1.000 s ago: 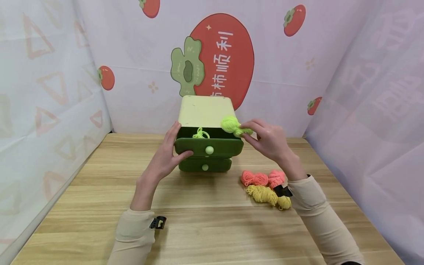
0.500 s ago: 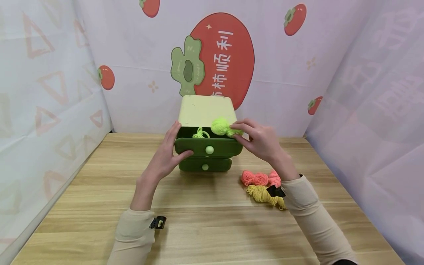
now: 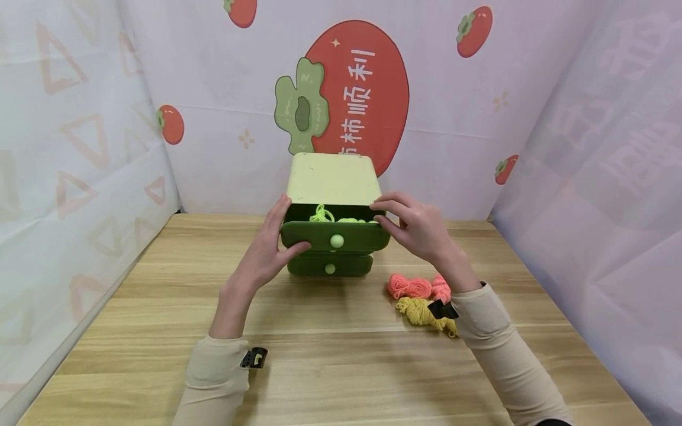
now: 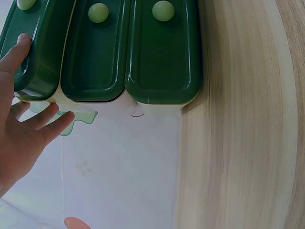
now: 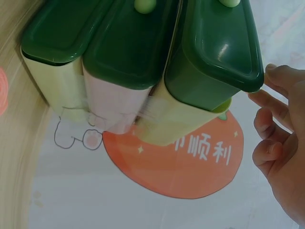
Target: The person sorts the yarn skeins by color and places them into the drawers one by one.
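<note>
Only head view shows green yarn [image 3: 341, 219] inside open drawer [image 3: 335, 235].

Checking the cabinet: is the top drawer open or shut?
Open: the top drawer juts forward, with bright green yarn visible inside.

you've got a glossy smooth plastic drawer box [image 3: 331, 180] with dark green fronts, sitting on a matt wood-grain table [image 3: 330, 349]. the pink yarn [image 3: 418, 287] and yellow yarn [image 3: 421, 312] look fuzzy and soft, and the backdrop [image 3: 479, 89] looks like thin printed cloth.
</note>
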`<state>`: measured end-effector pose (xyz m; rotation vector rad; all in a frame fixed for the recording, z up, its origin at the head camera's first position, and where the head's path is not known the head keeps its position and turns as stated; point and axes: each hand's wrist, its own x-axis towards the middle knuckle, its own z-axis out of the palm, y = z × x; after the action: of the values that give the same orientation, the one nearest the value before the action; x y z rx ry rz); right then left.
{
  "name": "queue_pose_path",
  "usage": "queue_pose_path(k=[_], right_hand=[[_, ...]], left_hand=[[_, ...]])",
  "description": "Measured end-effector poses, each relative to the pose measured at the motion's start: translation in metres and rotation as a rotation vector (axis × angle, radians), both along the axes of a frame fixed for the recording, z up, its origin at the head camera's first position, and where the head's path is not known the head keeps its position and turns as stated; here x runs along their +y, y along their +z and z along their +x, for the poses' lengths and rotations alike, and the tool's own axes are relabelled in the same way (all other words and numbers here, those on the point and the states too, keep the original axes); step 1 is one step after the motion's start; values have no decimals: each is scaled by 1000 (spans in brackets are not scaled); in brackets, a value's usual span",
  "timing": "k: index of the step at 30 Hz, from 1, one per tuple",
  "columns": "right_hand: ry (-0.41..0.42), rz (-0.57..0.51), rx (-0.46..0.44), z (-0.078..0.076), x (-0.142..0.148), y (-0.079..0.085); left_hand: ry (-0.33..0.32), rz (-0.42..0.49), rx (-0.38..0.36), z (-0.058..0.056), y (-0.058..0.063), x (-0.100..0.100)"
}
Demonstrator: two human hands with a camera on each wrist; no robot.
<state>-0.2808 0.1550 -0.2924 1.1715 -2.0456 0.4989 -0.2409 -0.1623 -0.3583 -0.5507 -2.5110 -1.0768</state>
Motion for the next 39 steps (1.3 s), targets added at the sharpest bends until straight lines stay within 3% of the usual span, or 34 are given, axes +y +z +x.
queue_pose_path(k=[21,32,39], right_hand=[[-9,-23,-8,10,-4,-7],[75,-38,16,25,-27,-13],[110,-16,13,33,-42,-23]], left_hand=[[-5,17,-21,0,0,-1],[1,8,-18,0,2,-2],[-11,11,26,-2,-1,-1]])
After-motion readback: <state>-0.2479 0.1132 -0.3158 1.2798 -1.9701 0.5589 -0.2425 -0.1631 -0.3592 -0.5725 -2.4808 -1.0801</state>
